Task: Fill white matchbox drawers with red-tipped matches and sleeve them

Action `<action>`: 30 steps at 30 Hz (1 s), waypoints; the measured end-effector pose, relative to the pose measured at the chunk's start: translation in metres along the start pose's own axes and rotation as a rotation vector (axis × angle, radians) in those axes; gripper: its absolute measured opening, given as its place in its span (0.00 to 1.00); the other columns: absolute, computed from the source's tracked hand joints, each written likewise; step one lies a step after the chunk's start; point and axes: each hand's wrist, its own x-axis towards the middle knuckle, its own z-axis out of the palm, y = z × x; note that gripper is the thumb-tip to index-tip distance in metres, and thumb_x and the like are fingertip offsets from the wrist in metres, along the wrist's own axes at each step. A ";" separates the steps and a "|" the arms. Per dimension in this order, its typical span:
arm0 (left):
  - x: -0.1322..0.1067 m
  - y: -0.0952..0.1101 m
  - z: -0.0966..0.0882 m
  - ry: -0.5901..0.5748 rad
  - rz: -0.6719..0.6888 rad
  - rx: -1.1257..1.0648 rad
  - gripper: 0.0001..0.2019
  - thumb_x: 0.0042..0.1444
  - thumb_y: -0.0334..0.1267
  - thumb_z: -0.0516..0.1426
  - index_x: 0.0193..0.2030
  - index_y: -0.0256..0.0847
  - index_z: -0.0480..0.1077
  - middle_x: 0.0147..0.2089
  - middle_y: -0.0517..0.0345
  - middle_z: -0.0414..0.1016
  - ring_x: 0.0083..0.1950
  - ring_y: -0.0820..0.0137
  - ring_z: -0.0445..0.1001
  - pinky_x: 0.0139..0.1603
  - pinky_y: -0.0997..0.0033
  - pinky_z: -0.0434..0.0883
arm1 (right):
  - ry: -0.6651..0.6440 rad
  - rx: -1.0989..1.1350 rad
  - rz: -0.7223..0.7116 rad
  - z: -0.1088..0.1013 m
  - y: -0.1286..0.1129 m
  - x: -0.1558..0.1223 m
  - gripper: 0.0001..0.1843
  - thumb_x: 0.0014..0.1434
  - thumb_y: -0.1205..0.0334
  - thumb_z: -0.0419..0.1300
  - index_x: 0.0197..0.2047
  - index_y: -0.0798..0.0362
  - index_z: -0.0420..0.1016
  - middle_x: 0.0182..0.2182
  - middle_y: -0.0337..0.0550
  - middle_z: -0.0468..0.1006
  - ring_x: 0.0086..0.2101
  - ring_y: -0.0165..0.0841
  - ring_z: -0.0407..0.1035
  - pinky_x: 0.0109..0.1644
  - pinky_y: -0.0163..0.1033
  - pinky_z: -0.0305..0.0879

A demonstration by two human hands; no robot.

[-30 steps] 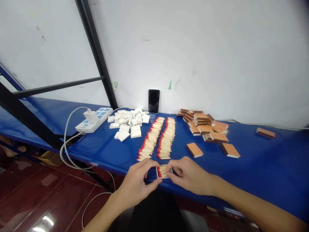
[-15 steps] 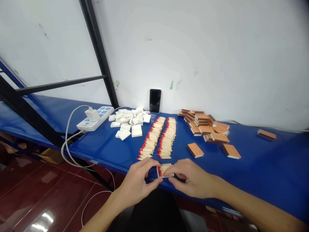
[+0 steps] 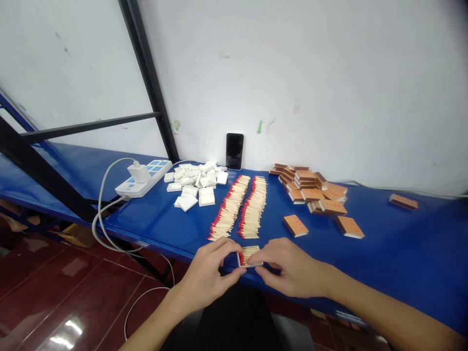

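Note:
A small white matchbox tray [image 3: 250, 266] with red-tipped matches [image 3: 249, 251] lying in it is at the table's front edge. My left hand [image 3: 210, 273] grips its left end between thumb and fingers. On the other end, the fingers of my right hand [image 3: 290, 268] press onto the matches, and its thumb touches the near right corner. My right fingers cover part of the tray. Just beyond it lie two long rows of loose matches, a left row [image 3: 230, 209] and a right row [image 3: 253, 209], heads pointing left.
White matchbox trays [image 3: 199, 180] are heaped at back left, beside a power strip [image 3: 144, 179] with a plugged-in charger. A phone [image 3: 234, 151] leans on the wall. Orange-brown matchbox sleeves [image 3: 310, 187] are piled at right, several lying apart. A black metal frame [image 3: 151, 73] rises at left.
Both hands stay on the tray almost unmoved. The view has shifted very slightly; the rows and piles look the same.

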 end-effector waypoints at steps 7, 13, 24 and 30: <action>0.001 0.000 -0.001 -0.019 0.013 -0.028 0.06 0.62 0.35 0.61 0.45 0.45 0.73 0.45 0.59 0.75 0.36 0.72 0.70 0.35 0.74 0.65 | -0.009 0.034 -0.006 -0.002 -0.001 0.000 0.15 0.62 0.70 0.53 0.46 0.50 0.79 0.26 0.37 0.77 0.27 0.30 0.68 0.37 0.34 0.58; 0.000 0.000 -0.001 -0.024 0.015 -0.032 0.06 0.63 0.35 0.61 0.46 0.45 0.73 0.47 0.58 0.75 0.38 0.72 0.71 0.35 0.75 0.66 | -0.017 0.027 0.001 -0.003 -0.002 0.000 0.16 0.61 0.70 0.55 0.49 0.49 0.78 0.25 0.35 0.76 0.26 0.30 0.67 0.36 0.34 0.58; -0.003 -0.005 0.003 -0.010 0.002 0.035 0.11 0.63 0.38 0.62 0.51 0.47 0.69 0.47 0.62 0.77 0.33 0.72 0.67 0.37 0.73 0.65 | 0.357 -0.374 -0.042 -0.006 0.010 0.002 0.11 0.65 0.67 0.52 0.33 0.53 0.73 0.25 0.42 0.74 0.28 0.35 0.63 0.36 0.40 0.55; -0.003 -0.004 0.003 0.004 -0.010 0.039 0.12 0.62 0.38 0.62 0.51 0.46 0.69 0.47 0.61 0.77 0.32 0.72 0.65 0.36 0.73 0.65 | 0.367 -1.060 0.541 -0.031 0.031 -0.007 0.15 0.65 0.57 0.54 0.49 0.59 0.71 0.46 0.61 0.75 0.40 0.51 0.69 0.42 0.48 0.58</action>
